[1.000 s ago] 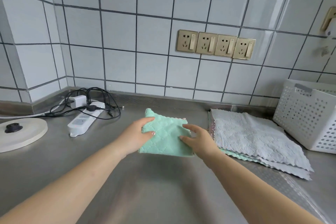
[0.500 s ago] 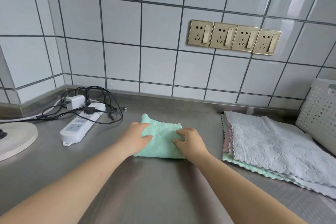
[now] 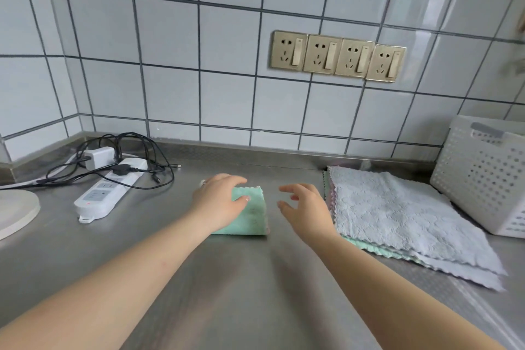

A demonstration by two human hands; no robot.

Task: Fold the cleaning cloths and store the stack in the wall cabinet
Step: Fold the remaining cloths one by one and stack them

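Observation:
A folded mint-green cloth (image 3: 251, 214) lies on the steel counter (image 3: 227, 278) in the middle. My left hand (image 3: 218, 203) rests flat on its left part, thumb on top of the fabric. My right hand (image 3: 305, 207) hovers just right of the cloth with fingers loosely spread, holding nothing. To the right lies a pile of unfolded cloths (image 3: 397, 216), a pale grey-blue one on top, with pink and green edges showing beneath. No wall cabinet is in view.
A white perforated basket (image 3: 483, 176) stands at the far right against the tiled wall. A white power strip (image 3: 109, 189) with tangled black cables lies at the back left. A round white lid (image 3: 14, 212) sits at the left edge. Four wall sockets (image 3: 338, 55) hang above.
The green cloth was set down and folded smaller on the counter. My right hand has let go of it and moved right; my left hand stays on it.

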